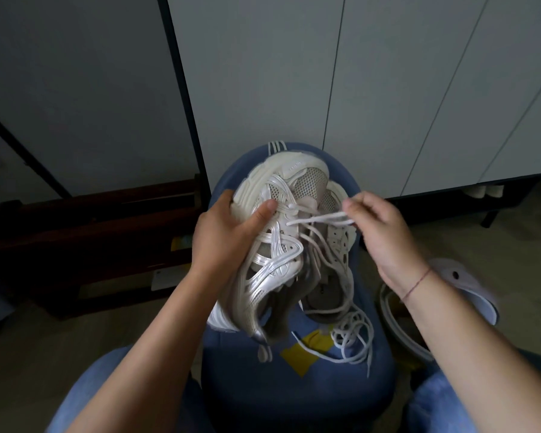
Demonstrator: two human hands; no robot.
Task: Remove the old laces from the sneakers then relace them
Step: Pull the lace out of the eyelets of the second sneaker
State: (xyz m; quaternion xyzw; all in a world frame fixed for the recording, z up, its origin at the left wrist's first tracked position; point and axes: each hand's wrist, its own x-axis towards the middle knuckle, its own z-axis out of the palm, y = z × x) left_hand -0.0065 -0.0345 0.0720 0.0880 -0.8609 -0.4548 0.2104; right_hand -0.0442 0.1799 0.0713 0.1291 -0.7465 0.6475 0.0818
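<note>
Stool (pixel 238 389): the sneaker is being supported on its blue seat.
Sneaker (pixel 272 270): being steadied by the left hand (pixel 228 232), clamped round its side.
Right hand (pixel 384 232): closed, pinching the lace.
Lace (pixel 322 217): ideally being drawn straight out, gently, so snagging is avoided.

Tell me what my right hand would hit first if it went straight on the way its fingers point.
Probably the white sneaker: the right hand, pinching the lace, points across its laced front toward the thumb of the left hand. Depth is unclear from one view.
</note>
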